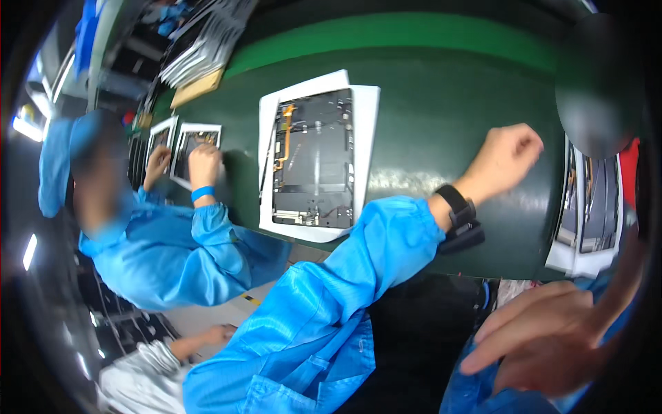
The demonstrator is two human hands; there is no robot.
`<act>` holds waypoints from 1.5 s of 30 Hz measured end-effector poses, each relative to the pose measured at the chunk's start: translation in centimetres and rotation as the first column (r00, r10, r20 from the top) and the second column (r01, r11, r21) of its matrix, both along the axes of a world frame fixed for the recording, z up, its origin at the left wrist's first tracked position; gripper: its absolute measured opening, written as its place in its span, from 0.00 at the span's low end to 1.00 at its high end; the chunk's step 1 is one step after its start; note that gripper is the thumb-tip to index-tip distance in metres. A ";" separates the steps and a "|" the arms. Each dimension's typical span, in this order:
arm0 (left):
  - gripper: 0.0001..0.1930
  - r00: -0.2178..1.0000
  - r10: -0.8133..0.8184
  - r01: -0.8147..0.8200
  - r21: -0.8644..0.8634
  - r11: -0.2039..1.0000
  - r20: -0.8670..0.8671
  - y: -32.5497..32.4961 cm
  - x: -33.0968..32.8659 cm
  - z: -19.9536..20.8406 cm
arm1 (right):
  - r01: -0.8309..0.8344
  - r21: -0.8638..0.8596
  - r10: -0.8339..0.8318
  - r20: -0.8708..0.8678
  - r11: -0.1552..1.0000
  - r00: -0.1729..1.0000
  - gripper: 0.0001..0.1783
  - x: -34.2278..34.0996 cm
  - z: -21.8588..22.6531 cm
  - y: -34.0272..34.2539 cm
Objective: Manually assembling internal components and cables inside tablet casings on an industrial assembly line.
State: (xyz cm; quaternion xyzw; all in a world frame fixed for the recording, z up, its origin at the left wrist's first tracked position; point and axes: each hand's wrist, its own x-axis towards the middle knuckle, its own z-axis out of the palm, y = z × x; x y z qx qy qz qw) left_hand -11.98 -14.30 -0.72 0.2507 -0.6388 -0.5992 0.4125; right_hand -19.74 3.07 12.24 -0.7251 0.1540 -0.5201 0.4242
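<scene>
At the far left a co-worker in a blue coat [165,255] bends over two small white-bordered panels [186,148], a hand on each. Behind them, at the belt's far edge, sits a tan flat board [196,88] beneath a stack of grey sheets [203,45]. Your nearest work is the opened dark tablet back [314,159], lying on white paper [365,110] on the green belt [427,103]; its long axis runs away from you, with an orange flex strip along its left side. Your left hand [507,157], wearing a black wrist strap [456,207], is curled into a loose fist resting on the belt, well right of the tablet, holding nothing you can see. Your right hand [545,334] hangs blurred at the lower right, fingers spread, empty. More panels [586,207] lie at the right edge.
</scene>
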 end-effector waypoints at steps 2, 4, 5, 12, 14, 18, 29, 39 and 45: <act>0.08 0.999 -0.044 0.045 0.029 0.999 -0.018 1.2 -1.5 -1.1 | 0.060 0.036 -0.059 -0.047 0.998 0.997 0.70 -0.9 -0.1 0.9; 0.07 0.999 -0.043 0.044 0.051 0.998 -0.022 2.1 -2.0 -2.9 | 0.121 0.013 -0.120 -0.051 0.993 0.992 0.69 -1.1 0.4 2.1; 0.07 0.998 -0.062 0.063 -0.027 0.998 0.024 1.0 -2.4 -3.3 | 0.154 -0.028 -0.154 -0.032 0.988 0.987 0.68 -1.3 0.5 2.0; 0.11 0.992 -0.103 0.100 0.033 0.994 0.071 0.4 -0.6 -0.4 | 0.295 -0.181 -0.287 0.070 0.938 0.955 0.64 -0.3 4.2 2.5; 0.11 0.994 -0.095 0.093 0.030 0.995 0.055 0.2 0.1 -0.6 | 0.343 -0.224 -0.329 0.095 0.912 0.939 0.63 -0.6 4.2 2.2; 0.12 0.984 -0.162 0.155 0.099 0.983 0.074 1.8 -1.1 -1.7 | 0.462 -0.269 -0.441 0.140 0.845 0.887 0.61 -2.3 3.5 2.9; 0.11 0.984 -0.167 0.158 0.129 0.979 0.058 2.4 -0.7 -1.5 | 0.561 -0.334 -0.533 0.181 0.758 0.827 0.55 -1.8 4.1 3.1; 0.12 0.981 -0.137 0.125 0.095 0.988 0.136 1.4 0.0 -0.9 | 0.554 -0.327 -0.517 0.201 0.765 0.832 0.49 -1.6 3.7 2.3; 0.11 0.980 -0.141 0.129 0.093 0.987 0.138 1.8 -0.9 -0.4 | 0.593 -0.322 -0.561 0.196 0.738 0.804 0.46 -2.3 4.0 2.4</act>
